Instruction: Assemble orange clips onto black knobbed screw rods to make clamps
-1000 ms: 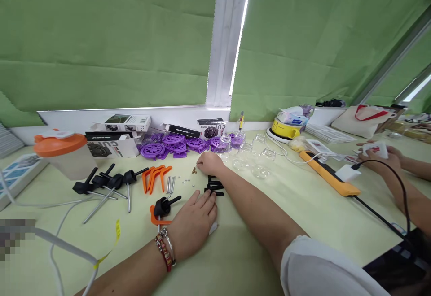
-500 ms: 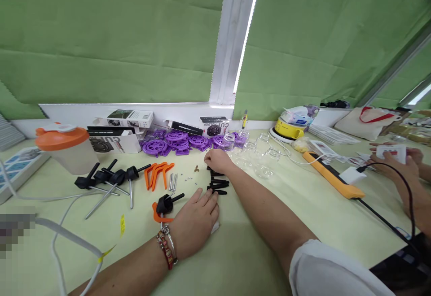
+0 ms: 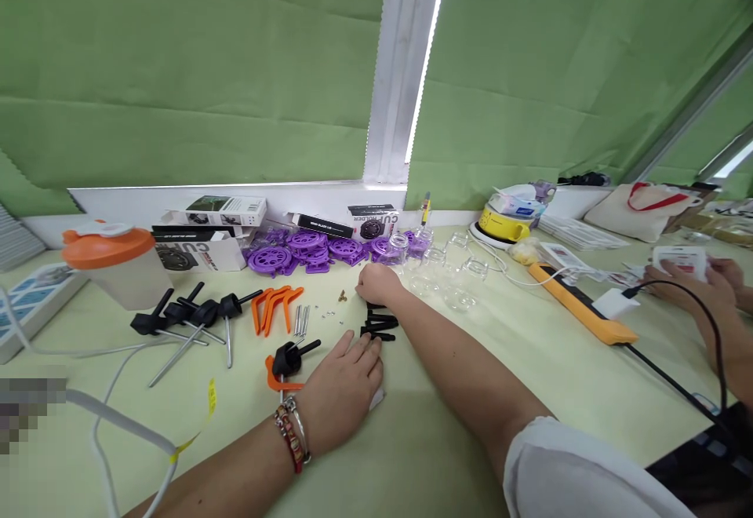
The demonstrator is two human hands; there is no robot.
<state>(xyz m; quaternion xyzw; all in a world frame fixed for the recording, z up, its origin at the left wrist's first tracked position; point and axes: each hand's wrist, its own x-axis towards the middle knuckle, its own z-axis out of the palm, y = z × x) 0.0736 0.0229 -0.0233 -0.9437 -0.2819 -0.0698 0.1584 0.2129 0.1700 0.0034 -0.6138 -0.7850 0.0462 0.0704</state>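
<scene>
My left hand lies palm down on the table, fingers stretched out, with a pale scrap showing at its edge. Its fingertips reach the near end of a row of black plastic handles. At the far end of that row is my right hand, its fingers curled down; what they hold, if anything, is hidden. Left of my left hand is a black clamp head beside an orange lever. Several small brass pieces, silver nuts and metal pins lie between the hands and the orange levers.
Purple wheel-shaped parts and printed boxes line the back. Glass jars stand right of my right hand. Farther right are an orange power strip and another person's hands. A shaker bottle and black clamps are left.
Both my hands stay almost in place; the right remains curled at the far end of the black handles. The view has shifted slightly.
</scene>
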